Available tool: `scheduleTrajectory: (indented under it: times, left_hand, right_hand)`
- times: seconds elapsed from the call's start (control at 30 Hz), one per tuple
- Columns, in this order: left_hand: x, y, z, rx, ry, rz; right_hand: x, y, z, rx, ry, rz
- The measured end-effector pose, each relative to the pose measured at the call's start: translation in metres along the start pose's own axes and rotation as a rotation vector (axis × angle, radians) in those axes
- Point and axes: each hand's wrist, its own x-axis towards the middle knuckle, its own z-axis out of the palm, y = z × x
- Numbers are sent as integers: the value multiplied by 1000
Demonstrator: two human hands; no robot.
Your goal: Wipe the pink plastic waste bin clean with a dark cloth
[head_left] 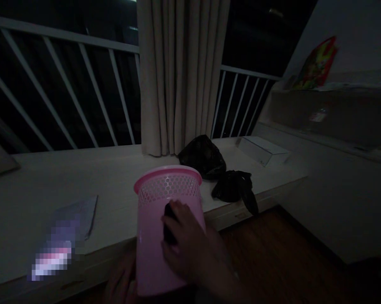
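A pink plastic wastebasket point(152, 245) with a honeycomb-patterned band under its rim stands tilted in front of me, its rim at the top. My right hand point(188, 242) presses a small black block point(169, 226) against the basket's side, fingers curled around it. Dim light hides whether this is a sponge, a brush or something else. Low on the left, my left hand point(122, 274) is at the basket's lower side, its fingers partly in shadow and seeming to grip it.
Two black plastic bags point(204, 156) lie on the white ledge point(114, 173) behind the basket. A white box point(263, 150) sits farther right. At left is a flat packet point(79, 215), partly blurred out. Curtain point(180, 76) and white railing point(92, 88) stand behind; wooden floor point(266, 253) shows right.
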Motion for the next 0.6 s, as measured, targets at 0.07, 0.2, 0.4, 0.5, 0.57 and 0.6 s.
scheduleTrajectory:
  times: [0.07,0.2,0.4,0.5,0.57,0.6]
  left_hand:
    - [-3,-11,0,17,-37,93]
    - [-3,-13,-1,35,-84,107]
    - [6,27,-4,44,-4,36]
    - [14,49,-6,39,20,-2]
    - [18,59,-7,22,24,-33]
    - [20,62,-8,8,27,-41]
  right_hand:
    - [-7,-15,3,21,-70,-109]
    - [-7,-17,-3,16,-82,-118]
    - [14,28,-9,-34,60,37]
    - [12,22,3,-40,107,89]
    - [2,4,10,-15,38,3]
    - [-3,-6,12,7,-16,-74]
